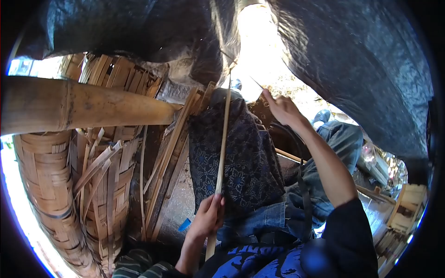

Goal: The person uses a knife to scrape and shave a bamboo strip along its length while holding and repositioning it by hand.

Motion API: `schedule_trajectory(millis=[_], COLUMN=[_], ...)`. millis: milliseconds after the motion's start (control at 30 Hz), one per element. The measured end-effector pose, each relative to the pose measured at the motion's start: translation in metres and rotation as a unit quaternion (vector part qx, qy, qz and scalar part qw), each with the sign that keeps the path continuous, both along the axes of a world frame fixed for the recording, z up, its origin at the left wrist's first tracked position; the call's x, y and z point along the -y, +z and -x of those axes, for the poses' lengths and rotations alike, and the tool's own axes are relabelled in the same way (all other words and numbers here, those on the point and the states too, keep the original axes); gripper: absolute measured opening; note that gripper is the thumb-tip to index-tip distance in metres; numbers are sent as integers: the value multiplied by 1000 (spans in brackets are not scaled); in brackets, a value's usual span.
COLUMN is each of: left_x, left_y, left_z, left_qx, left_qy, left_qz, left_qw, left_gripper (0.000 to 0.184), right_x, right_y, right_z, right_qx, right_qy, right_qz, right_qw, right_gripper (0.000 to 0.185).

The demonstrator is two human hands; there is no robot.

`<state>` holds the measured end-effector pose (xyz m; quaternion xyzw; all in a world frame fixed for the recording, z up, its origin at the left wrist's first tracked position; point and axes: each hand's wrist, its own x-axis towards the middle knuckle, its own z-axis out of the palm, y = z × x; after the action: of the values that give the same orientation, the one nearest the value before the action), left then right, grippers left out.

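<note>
My left hand (209,216) is closed around a long, thin bamboo strip (224,143) near its lower part. The strip runs upright through the view, away from my body, over a dark patterned cloth (252,162) on my leg. Farther out and to the right, my right hand (282,109) is closed on a knife, its handle mostly hidden in the fingers. The thin, pointed knife blade (256,83) slants up and left, apart from the strip.
A thick bamboo pole (92,103) juts in from the left. Woven bamboo baskets (48,171) stand below it, with loose split strips (99,162) nearby. Dark sheeting (357,60) hangs above and right. A small wooden crate (410,208) lies at the far right.
</note>
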<state>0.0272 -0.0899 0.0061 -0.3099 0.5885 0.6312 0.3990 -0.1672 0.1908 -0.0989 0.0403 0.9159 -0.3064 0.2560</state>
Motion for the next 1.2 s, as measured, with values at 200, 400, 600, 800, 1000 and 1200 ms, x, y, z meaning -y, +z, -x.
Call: schedule_trajectory(millis=[200,400,600,800,1000,1200], left_x=[-5,5,2,-9,-7,-14], left_y=[-22,-35,-31,-16,-7,-14], left_z=[58,65,53,45,44,44], left_qx=[67,115,96,-21,-18,-86], left_qy=[46,91,117,-31,-58,-111], left_qz=[-203,-271,-270,-59,-38,24], left_qw=[976,951,951,998,997,990], left_gripper=[26,25,26,30,32,33], right_x=[7,35,32,32,22,33], right_y=[28,31,-13,14,-24,16], right_z=[-75,-90,-94,-65,-59,-100], right_qx=[-31,-30,-410,-255,-390,-368], right_qy=[69,54,238,130,139,168], right_qz=[56,19,-199,-130,-78,-61], right_qw=[996,998,858,949,907,913], right_gripper=[52,60,69,72,67,71])
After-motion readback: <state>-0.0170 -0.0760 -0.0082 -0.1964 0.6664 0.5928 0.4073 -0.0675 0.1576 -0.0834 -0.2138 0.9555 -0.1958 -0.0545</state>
